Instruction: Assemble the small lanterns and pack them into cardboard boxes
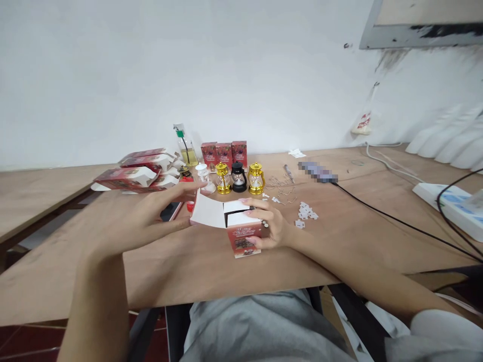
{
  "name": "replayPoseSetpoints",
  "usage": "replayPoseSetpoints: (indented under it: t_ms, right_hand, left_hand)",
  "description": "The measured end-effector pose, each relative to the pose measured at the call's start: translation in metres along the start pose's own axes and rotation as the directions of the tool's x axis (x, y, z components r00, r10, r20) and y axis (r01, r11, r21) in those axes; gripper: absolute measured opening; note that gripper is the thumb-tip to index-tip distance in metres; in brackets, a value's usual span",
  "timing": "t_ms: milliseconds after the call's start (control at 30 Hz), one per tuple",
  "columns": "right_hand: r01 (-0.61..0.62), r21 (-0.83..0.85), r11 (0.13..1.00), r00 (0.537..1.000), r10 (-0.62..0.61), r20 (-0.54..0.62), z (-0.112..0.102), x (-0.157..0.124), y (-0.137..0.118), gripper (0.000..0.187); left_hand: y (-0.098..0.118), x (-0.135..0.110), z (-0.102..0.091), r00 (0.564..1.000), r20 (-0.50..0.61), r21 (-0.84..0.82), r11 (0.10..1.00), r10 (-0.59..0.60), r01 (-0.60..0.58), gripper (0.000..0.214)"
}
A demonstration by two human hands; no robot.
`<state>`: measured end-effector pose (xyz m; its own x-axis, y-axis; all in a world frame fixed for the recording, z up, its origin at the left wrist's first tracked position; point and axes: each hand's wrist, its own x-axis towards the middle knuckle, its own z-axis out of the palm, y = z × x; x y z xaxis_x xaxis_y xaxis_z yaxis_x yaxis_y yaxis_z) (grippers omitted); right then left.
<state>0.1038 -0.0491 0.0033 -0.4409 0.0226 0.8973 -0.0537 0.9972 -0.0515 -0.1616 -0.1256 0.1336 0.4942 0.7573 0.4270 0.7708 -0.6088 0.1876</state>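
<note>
Between my hands is a small red printed cardboard box (241, 241), its white flaps spread open at the top. My right hand (273, 226) grips the box from the right, thumb on the printed front and fingers over the white flaps. At the left, my left hand (151, 216) holds the edge of the large white flap (209, 210) between thumb and fingers. Just behind stand a white mini lantern (206, 178), a gold lantern (223, 180), a black lantern (238, 178) and another gold lantern (256, 180). A dark lantern (184, 173) is partly hidden behind my left hand.
Several open red boxes (132, 173) are piled at the left. Closed red boxes (223, 152) and a pump bottle (187, 151) stand near the wall. Bent wires (287, 193), small white pieces (306, 211), a pen (289, 172) and a power strip (449, 201) lie rightward.
</note>
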Motion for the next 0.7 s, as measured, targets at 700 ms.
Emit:
replayPoseSetpoints:
  t_ms: [700]
  right_hand:
    - [-0.075, -0.035, 0.997, 0.990, 0.070, -0.121, 0.015, -0.012, 0.007, 0.086]
  left_hand:
    - [0.054, 0.033, 0.068, 0.969, -0.069, -0.304, 0.920, 0.237, -0.247, 0.016]
